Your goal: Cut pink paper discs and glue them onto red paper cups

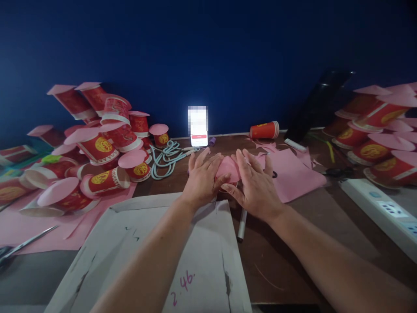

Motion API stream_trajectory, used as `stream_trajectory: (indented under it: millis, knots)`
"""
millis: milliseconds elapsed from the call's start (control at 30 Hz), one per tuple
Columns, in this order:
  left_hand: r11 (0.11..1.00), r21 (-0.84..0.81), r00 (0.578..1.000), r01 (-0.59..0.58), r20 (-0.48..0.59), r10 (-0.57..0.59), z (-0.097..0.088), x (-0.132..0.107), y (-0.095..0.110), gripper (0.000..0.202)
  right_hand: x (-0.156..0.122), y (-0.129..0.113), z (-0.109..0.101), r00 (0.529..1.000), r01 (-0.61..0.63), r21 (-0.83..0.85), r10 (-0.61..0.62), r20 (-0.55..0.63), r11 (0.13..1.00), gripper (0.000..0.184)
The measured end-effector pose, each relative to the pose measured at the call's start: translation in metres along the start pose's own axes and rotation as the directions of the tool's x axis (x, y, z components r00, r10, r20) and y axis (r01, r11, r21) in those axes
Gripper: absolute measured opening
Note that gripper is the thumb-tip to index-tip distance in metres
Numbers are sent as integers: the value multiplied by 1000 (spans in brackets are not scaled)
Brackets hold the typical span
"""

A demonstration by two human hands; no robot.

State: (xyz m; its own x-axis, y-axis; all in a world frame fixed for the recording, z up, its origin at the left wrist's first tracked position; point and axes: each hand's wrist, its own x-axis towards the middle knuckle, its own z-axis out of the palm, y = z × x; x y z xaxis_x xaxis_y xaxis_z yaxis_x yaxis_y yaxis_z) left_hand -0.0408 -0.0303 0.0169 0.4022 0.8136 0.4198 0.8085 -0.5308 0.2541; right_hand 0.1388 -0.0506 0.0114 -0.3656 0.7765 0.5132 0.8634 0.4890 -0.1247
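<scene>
A pink paper piece (228,168) lies between my hands at the table's middle, seemingly on top of a red cup whose rim barely shows under my thumbs. My left hand (202,180) rests on its left side, fingers stretched out and thumb pointing inward. From the other side my right hand (256,189) touches it too, fingers extended and spread, the thumb near the left one. Most of the cup is hidden by my hands. A white marker (242,226) lies just below my right hand, next to a white cardboard box (195,243).
Red paper cups with pink paper tops pile up at left (103,145) and right (373,150). A lit phone (198,126) stands against the blue wall. Around it are a coiled cable (167,158), a fallen cup stack (263,130), pink paper (293,174), scissors (31,241) and a power strip (378,208).
</scene>
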Motion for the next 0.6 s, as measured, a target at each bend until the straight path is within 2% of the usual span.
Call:
stream_trajectory:
  millis: [333, 600]
  knots:
    - [1000, -9, 1000, 22, -13, -22, 2, 0, 2, 53, 5, -1, -2, 998, 26, 33, -24, -58, 999, 82]
    - [1000, -21, 999, -17, -44, 17, 5, -2, 0, 51, 9, -2, 2, 998, 9, 71, -5, -56, 997, 85]
